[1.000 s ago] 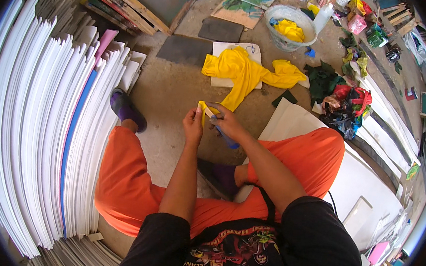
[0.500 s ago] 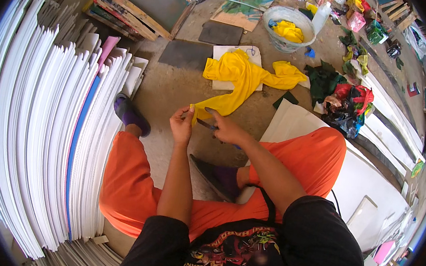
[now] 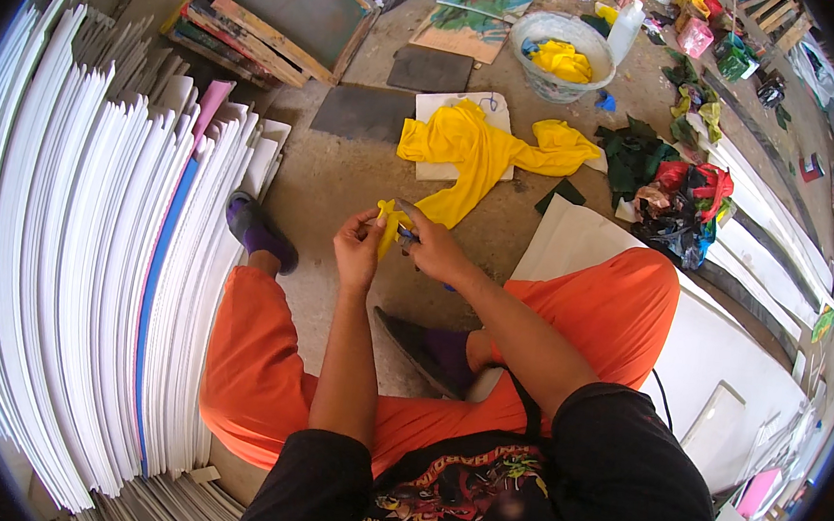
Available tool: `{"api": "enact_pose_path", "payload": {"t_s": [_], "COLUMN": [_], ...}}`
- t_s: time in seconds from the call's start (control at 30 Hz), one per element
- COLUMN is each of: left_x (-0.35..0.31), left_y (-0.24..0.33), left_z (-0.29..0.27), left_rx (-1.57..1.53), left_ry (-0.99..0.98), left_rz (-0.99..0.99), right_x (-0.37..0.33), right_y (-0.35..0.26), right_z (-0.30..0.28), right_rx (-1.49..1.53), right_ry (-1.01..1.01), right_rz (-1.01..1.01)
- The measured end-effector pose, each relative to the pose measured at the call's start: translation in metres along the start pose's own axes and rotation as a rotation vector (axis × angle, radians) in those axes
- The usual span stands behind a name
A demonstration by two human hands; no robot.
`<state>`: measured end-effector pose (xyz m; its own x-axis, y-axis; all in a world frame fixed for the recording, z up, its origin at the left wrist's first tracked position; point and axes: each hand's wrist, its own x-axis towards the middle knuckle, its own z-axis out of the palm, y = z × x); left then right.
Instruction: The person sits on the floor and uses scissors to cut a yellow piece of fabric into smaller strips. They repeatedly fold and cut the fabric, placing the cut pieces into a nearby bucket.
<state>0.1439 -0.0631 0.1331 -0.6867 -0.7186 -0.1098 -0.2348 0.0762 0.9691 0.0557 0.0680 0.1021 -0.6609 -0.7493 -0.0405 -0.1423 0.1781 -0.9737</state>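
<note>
Just below the yellow shirt (image 3: 479, 153) on the floor, the left hand (image 3: 357, 248) pinched a small yellow scrap (image 3: 386, 227) while the right hand (image 3: 434, 249) clenched scissors (image 3: 407, 237); trimming seemed underway, needing a steady cut.

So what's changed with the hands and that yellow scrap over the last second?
Both hands stayed close together in front of the knees. The left hand still pinches the small yellow scrap; the right hand still grips a blue-handled tool against it. Half a second ago the scrap looked stretched toward the shirt; now it is bunched between the fingers. The yellow shirt and bucket have not moved.
</note>
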Motion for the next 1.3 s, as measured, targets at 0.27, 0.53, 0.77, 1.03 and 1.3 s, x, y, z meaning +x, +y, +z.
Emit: {"api": "enact_pose_path", "payload": {"t_s": [0.27, 0.53, 0.77, 1.03, 1.3], "left_x": [-0.015, -0.002, -0.003, 0.005, 0.001], "left_y": [0.012, -0.009, -0.006, -0.002, 0.004], "left_z": [0.007, 0.006, -0.007, -0.045, 0.009], "left_rx": [-0.182, -0.164, -0.077, -0.012, -0.468], "left_ry": [-0.094, -0.426, -0.526, -0.611, -0.27], "left_rz": [-0.058, -0.246, -0.285, -0.359, -0.277], "right_x": [-0.004, -0.004, -0.003, 0.006, -0.004], "right_y": [-0.019, -0.011, -0.015, -0.013, -0.031], "right_z": [-0.017, -0.031, -0.053, -0.117, -0.054], "right_rx": [0.099, 0.177, 0.3, 0.339, 0.035], "right_ry": [-0.088, -0.196, -0.323, -0.21, 0.049], "right_rz": [0.056, 0.11, 0.226, 0.349, 0.274]}}
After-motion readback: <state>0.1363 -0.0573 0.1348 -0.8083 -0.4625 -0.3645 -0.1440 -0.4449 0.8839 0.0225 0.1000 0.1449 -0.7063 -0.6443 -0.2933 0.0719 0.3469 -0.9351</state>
